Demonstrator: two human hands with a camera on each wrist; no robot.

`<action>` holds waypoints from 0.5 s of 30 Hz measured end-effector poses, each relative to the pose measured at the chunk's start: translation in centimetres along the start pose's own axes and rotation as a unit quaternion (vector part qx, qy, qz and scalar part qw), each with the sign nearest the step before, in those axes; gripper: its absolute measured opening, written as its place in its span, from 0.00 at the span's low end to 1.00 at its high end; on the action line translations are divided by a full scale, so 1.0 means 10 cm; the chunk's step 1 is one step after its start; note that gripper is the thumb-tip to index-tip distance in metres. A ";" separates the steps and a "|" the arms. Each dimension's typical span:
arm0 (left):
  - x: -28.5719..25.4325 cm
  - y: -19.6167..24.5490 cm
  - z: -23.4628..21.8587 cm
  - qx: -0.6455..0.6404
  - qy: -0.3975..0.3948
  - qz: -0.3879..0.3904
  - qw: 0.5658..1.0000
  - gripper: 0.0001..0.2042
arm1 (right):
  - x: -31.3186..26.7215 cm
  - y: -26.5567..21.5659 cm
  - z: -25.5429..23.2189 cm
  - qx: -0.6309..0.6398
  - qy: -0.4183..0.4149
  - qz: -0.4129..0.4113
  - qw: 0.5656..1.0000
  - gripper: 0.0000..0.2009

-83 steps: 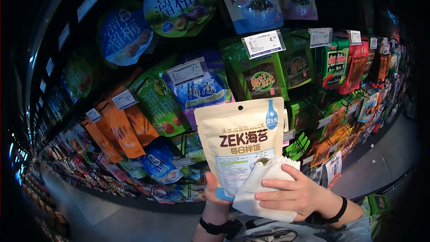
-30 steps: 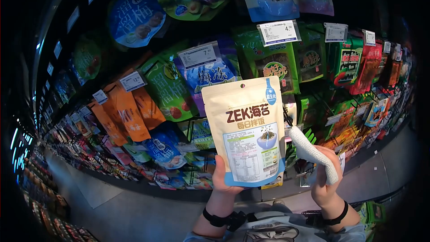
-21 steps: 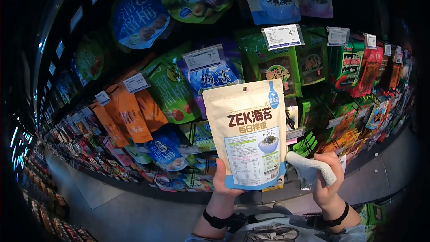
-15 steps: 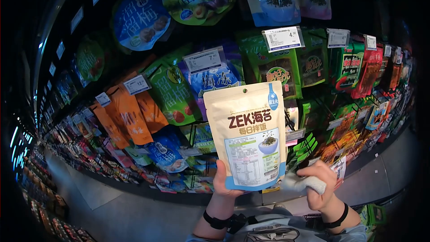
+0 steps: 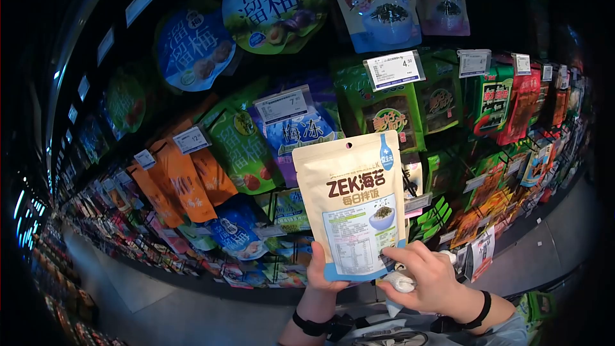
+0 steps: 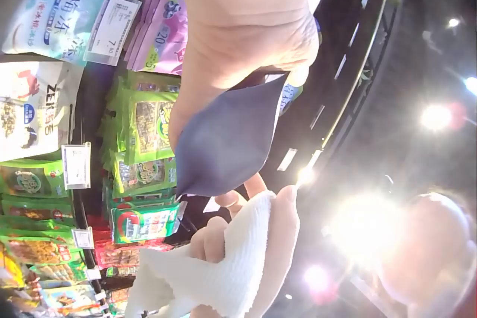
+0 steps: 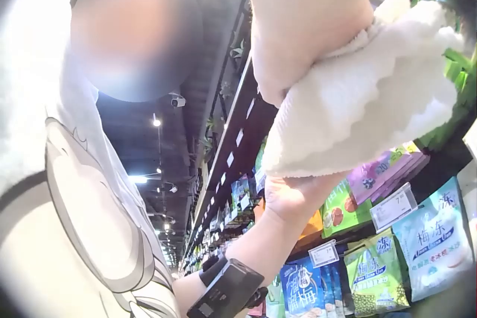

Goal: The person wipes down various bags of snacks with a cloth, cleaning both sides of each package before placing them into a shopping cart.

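In the head view, a cream seaweed pouch with a blue base stands upright, its printed text side facing the head camera. My left hand grips it at the lower left, thumb along the edge. The pouch's dark bottom faces the left wrist camera. My right hand holds a bunched white cloth beside the pouch's lower right corner, index fingertip at its printed label. In the right wrist view the cloth hangs spread out below the palm.
Racks of hanging snack bags fill the view ahead, including orange pouches, a green seaweed bag and blue plum bags. Price tags jut out above them. Grey floor lies below the racks.
The cloth first covered the pouch's lower right front, then moved off to the right and got bunched up. Now the right hand is back at the pouch's lower right corner. The left hand keeps its grip.
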State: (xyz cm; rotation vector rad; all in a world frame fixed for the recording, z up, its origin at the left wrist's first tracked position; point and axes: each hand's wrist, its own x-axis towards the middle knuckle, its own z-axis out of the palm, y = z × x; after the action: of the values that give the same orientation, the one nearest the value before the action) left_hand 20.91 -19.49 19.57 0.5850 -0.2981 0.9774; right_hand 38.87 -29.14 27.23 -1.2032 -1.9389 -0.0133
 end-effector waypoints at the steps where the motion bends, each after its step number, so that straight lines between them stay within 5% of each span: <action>1: -0.02 -0.01 0.07 0.110 0.054 0.000 0.992 0.37 | 0.01 0.00 0.01 0.002 -0.007 0.004 1.000 0.26; 3: -0.04 -0.04 0.08 0.216 0.102 -0.003 0.971 0.38 | 0.05 -0.08 -0.04 0.010 -0.028 0.041 0.999 0.28; 5: -0.04 -0.10 0.05 0.194 -0.024 0.017 0.981 0.40 | 0.07 -0.09 -0.07 0.016 -0.045 0.078 0.996 0.31; 8: 0.08 -0.16 0.20 0.300 -0.018 0.021 0.954 0.40 | 0.05 -0.01 -0.04 0.040 -0.062 0.100 0.992 0.39; 13: 0.18 -0.25 0.68 0.549 0.019 0.051 0.834 0.40 | -0.02 0.16 -0.02 0.085 -0.005 0.107 0.991 0.29; 15: 0.16 -0.15 0.77 0.673 0.015 0.048 0.738 0.39 | -0.06 0.32 -0.05 0.258 -0.009 0.121 0.959 0.19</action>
State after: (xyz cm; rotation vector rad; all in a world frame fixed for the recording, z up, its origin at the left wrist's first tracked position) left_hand 23.15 -23.58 26.08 1.8897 0.5179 1.2057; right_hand 41.75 -28.08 25.88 -1.0705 -1.6496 0.5969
